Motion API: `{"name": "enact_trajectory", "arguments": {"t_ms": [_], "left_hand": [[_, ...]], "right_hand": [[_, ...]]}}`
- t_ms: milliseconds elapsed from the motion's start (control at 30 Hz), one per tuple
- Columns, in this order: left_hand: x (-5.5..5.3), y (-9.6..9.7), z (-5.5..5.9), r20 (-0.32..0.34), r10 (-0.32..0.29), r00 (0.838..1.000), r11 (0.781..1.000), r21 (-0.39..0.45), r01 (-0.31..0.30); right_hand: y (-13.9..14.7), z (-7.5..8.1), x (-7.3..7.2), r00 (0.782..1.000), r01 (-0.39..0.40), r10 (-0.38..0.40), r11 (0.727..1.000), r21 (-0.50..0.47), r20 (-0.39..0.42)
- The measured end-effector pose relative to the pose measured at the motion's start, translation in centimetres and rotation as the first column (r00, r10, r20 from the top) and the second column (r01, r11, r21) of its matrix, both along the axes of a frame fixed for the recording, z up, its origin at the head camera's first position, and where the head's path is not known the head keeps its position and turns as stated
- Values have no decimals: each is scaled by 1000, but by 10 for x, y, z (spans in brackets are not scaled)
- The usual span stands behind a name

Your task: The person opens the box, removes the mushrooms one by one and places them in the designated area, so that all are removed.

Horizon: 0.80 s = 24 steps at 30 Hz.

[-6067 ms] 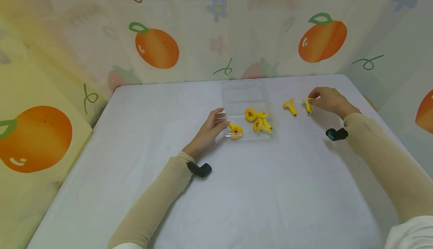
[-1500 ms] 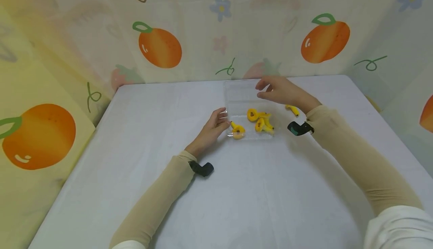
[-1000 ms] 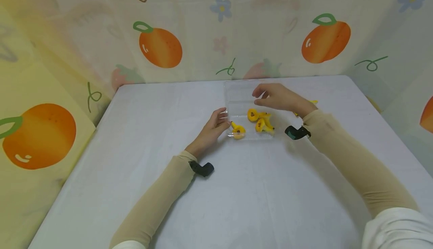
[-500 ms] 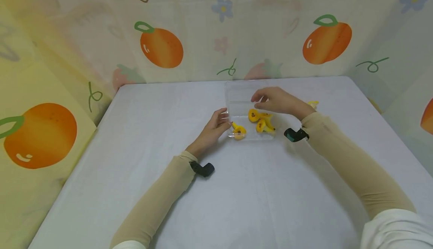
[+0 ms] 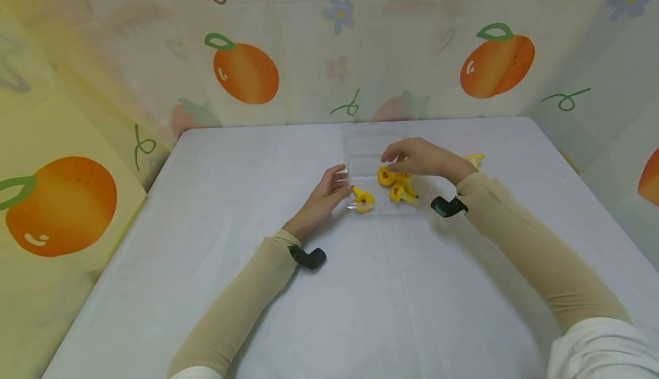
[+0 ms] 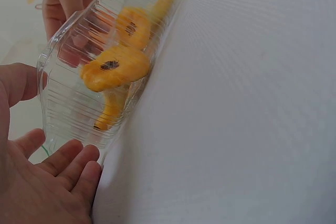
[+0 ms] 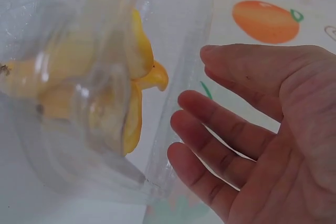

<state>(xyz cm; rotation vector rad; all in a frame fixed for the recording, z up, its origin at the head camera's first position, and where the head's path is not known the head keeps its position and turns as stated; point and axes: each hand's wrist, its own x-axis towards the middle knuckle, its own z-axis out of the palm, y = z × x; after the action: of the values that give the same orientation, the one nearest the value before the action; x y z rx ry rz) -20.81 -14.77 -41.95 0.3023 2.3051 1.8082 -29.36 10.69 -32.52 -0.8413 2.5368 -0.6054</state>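
A clear plastic clamshell box lies open on the white-covered table, its lid folded back. Inside are several yellow mushroom-shaped pieces with orange caps and dark centres; one piece is at the left, others at the right. My left hand is at the box's left side, fingers relaxed against the wall. Over the right part of the box is my right hand, fingers loosely bent with nothing between them in the right wrist view. That view also shows pieces through the clear plastic.
Another yellow piece lies on the table right of the box, partly behind my right wrist. A patterned cloth with oranges stands along the table's back edge. Black wrist cameras sit on both sleeves, the left one near the table.
My right hand has come left from the loose pieces to above the box, then sunk lower toward the pieces there. The left hand has stayed at the box's side.
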Motion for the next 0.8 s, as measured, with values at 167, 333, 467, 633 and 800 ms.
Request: {"name": "enact_trajectory", "arguments": {"t_ms": [167, 333, 467, 633, 800], "left_hand": [[1, 0, 1, -3, -1, 1000, 1000, 7, 1], [1, 0, 1, -2, -3, 1000, 1000, 11, 3], [1, -1, 2, 2, -4, 1000, 1000, 8, 4], [1, -1, 2, 5, -1, 1000, 1000, 4, 1], [2, 0, 2, 6, 1, 1000, 1000, 2, -1]], "right_hand": [[-2, -2, -1, 1000, -8, 8, 999, 35, -9], [-2, -2, -1, 1000, -13, 15, 998, 67, -25], [-3, -1, 0, 1000, -6, 7, 997, 74, -12], [-4, -3, -1, 1000, -15, 17, 997, 77, -20], [-4, -6, -1, 999, -23, 26, 996, 87, -26]]}}
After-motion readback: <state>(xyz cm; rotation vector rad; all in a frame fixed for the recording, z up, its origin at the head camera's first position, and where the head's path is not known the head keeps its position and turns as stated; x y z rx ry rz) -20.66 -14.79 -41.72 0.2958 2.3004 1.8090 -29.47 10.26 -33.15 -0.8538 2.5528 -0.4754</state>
